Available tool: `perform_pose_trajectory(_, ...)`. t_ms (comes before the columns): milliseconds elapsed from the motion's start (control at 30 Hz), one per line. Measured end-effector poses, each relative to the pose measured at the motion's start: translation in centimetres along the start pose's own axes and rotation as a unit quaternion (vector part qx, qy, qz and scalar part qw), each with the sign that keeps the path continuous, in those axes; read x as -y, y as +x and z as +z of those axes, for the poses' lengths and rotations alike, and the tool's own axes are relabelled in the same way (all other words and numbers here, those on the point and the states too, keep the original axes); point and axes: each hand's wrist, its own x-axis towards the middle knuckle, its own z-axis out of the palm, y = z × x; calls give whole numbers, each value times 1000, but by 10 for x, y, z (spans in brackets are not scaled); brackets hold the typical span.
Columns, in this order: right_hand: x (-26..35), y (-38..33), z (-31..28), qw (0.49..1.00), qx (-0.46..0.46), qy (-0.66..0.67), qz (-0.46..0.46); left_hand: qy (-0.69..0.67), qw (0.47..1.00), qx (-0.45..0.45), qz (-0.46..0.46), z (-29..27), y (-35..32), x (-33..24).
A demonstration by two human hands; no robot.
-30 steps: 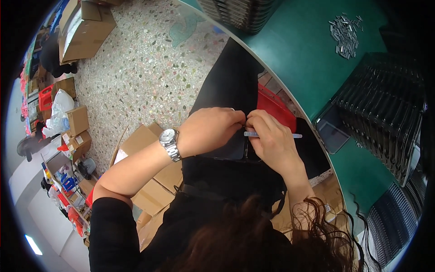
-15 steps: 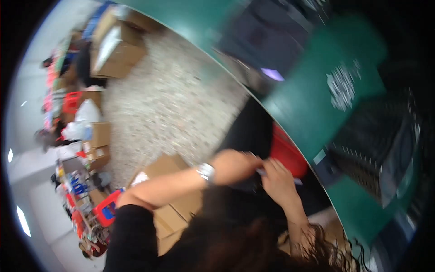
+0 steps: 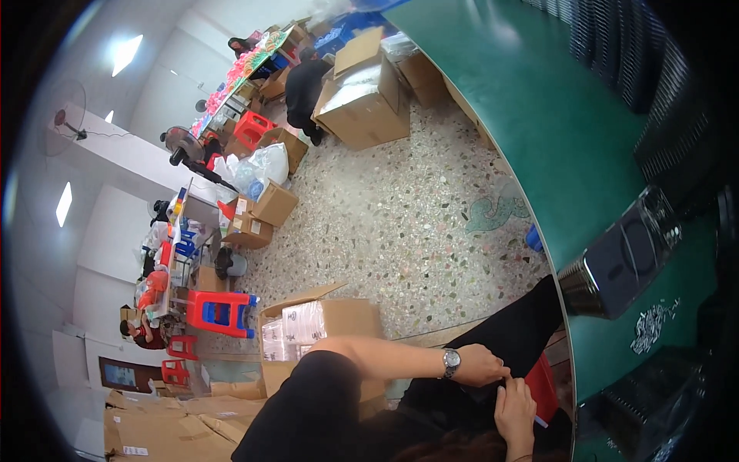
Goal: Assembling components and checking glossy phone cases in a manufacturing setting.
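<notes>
My left hand (image 3: 481, 365), with a metal-band watch (image 3: 451, 362) on its wrist, is closed with its fingertips pressed together. It meets my right hand (image 3: 516, 408) over my lap, beside the green table's edge. The right hand's fingers are bent and drawn together at the same spot. Whatever lies between the fingertips is too small to make out. A thin white stick (image 3: 541, 422) shows beside the right hand. Below the hands is a red stool (image 3: 543, 385), partly covered by my dark-clothed leg.
On the green table (image 3: 493, 85) are a stack of dark phone cases (image 3: 620, 262), a pile of small silver pieces (image 3: 653, 327) and dark ribbed trays (image 3: 608, 38). An open carton (image 3: 362, 316) holds white packs. Farther off are a large carton (image 3: 369, 115), red stools and a bending person (image 3: 306, 88).
The view has swung, bringing more of the room into sight, and is sharper. My hands are still together, now lower and farther right in the picture.
</notes>
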Motion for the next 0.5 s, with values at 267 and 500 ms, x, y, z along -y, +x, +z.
perform_pose_trajectory(267, -9, 22, 4, 999, 25, -22, -8, -19, 1000, -3, -3, 10, 3, 9)
perform_pose_trajectory(500, -33, 18, 5, 987, -24, 152, 41, -4, 999, 41, 24, -1, 15, 0)
